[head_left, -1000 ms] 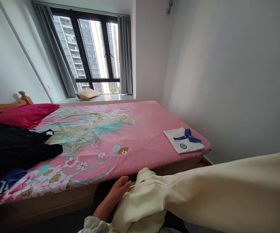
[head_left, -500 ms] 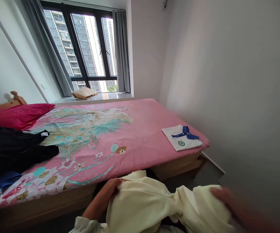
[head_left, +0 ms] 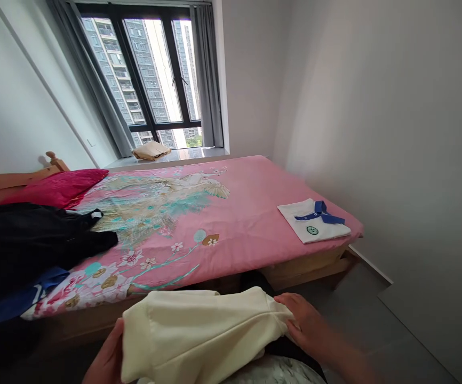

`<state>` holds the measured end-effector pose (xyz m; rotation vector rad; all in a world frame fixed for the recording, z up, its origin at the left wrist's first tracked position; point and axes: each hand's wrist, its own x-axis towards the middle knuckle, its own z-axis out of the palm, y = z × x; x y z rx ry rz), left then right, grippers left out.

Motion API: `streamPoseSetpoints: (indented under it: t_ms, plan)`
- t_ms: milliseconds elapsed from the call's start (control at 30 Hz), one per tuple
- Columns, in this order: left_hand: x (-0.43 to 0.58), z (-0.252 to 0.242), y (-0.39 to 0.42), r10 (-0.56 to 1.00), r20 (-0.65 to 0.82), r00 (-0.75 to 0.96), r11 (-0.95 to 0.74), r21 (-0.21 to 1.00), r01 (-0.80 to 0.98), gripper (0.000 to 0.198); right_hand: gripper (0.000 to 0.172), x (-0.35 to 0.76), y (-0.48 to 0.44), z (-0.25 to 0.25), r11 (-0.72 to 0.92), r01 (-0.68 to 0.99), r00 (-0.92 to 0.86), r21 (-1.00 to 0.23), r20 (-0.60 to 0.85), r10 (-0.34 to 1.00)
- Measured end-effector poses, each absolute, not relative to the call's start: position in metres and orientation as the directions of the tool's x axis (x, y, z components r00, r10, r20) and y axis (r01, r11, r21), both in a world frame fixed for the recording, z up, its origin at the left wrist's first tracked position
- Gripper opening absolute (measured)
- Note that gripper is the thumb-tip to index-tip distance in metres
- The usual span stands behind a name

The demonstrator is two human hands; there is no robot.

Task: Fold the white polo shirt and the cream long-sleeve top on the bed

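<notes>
Cream cloth drawn in between two hands

Nearest, the cream cloth (head_left: 207, 330) hung above the lap, in front of the bed's edge. The left hand (head_left: 106, 357) held its left edge, most of its fingers hidden behind the fabric; the right hand (head_left: 307, 325) had a narrow grip on the gathered right end, thumb and fingers closed over it. A second earlier one long length had trailed out of view to the right, and half a second earlier the middle was pinched into a twist. Now it spanned the hands as a shorter, smoother panel, which suggested better control of both ends, though folds remained.

Beyond lay the bed (head_left: 251, 181), with black clothes (head_left: 34, 234) on the left and a folded white shirt (head_left: 325, 234) near the right corner. Farther back were a red pillow (head_left: 58, 189) and, on the sill (head_left: 191, 154), a beige bundle (head_left: 151, 151).
</notes>
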<state>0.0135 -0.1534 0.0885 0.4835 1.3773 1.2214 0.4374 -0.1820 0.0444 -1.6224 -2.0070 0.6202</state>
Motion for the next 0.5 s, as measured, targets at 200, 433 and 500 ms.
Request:
streamPoseSetpoints:
  t_ms: [200,433,500]
  plan:
    - [0.032,0.073,-0.167,0.912,-0.409,0.01,0.395,0.873,-0.286,0.078,0.027,0.432,-0.165,-0.014,0.098,0.741,-0.134,-0.664,-0.004,0.991]
    - [0.021,0.078,-0.176,0.927,-0.376,0.021,0.371,0.901,-0.224,0.106,0.032,0.459,-0.169,0.019,-0.049,0.61,0.128,-0.791,0.038,0.991]
    - [0.022,0.092,-0.174,0.951,-0.309,-0.027,0.294,0.924,-0.246,0.099,0.029,0.466,-0.166,0.052,-0.045,0.654,0.167,-0.755,0.085,0.982]
